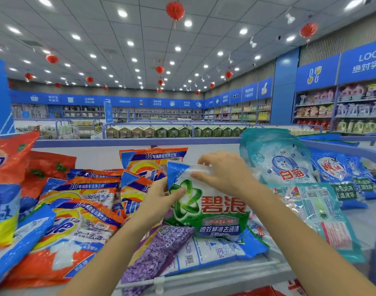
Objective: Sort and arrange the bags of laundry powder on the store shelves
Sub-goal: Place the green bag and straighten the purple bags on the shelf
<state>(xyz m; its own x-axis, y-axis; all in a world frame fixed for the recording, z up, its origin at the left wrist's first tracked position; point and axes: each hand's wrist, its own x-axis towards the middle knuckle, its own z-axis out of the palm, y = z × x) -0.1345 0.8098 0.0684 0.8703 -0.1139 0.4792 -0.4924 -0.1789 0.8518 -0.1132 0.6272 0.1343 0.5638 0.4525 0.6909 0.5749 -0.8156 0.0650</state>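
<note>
**A:** Two bare forearms [110,253] reach in at the bottom, over the shelf [110,154] and its front rail [204,274], and both hands meet on one green bag [210,212].

**B:** The left hand [161,199] grips the bag's left edge, thumb pressed flat on the green swirl. Its other fingers are hidden behind the bag.

**A:** And the right hand [225,174] has its fingers [206,158] curled over the clear top seam, pinching it!

**B:** So the green bag stands tilted at mid-shelf, its bottom resting on a purple bag [157,253] and a blue-and-white bag [214,251], both lying flat.

**A:** Out left, orange bags [82,210] are heaped up and overlapping.

**B:** On the right, a teal bag [283,165] with a cat print stands upright just beside the right hand, with more blue bags past it.
</note>
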